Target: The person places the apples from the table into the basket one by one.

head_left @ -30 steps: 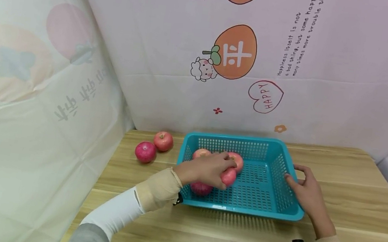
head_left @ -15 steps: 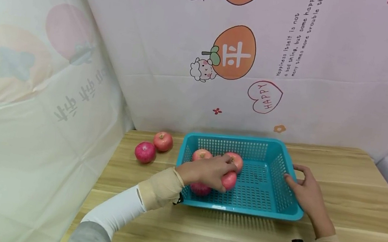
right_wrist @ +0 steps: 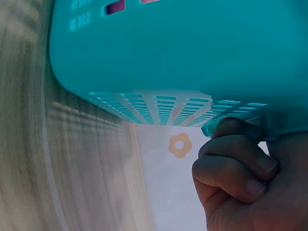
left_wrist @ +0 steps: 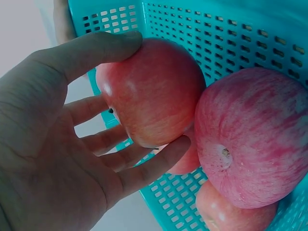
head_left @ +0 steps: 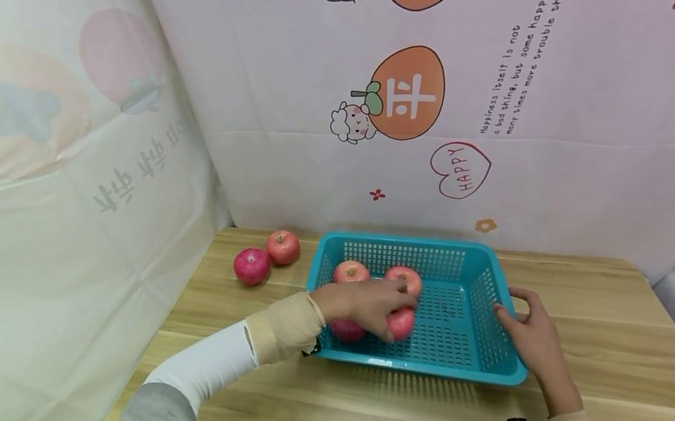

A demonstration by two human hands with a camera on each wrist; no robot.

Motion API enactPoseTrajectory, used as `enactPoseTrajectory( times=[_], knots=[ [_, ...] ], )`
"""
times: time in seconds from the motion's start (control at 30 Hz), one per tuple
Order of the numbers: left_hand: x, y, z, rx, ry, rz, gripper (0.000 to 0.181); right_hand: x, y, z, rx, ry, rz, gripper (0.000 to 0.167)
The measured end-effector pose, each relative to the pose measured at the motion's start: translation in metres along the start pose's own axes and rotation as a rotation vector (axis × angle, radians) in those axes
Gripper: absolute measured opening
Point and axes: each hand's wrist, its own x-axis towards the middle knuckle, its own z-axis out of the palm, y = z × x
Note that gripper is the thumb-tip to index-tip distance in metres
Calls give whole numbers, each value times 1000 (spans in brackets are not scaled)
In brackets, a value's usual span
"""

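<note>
Blue-green plastic is clasped at the frame's right, where the basket is gripped by the right hand. Inside, near centre, an apple is held between thumb and fingers of the left hand. Three more fruits are seen there; a pale apple and a dark fruit are seen outside, left of centre. Loading is judged mostly done, that pair being left. On the cloth above, "HAPPY" and, upper right, "Happiness itself is not" can be read.

basket has room rightward; apples seemingly block the left.
</note>
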Motion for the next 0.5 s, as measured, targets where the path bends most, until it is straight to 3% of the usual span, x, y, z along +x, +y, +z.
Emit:
enactPoseTrajectory(
  times=[0.5],
  knots=[
    [9,1,4,67,-28,30,68,-1,1,0,-1,-1,-6,75]
  ],
)
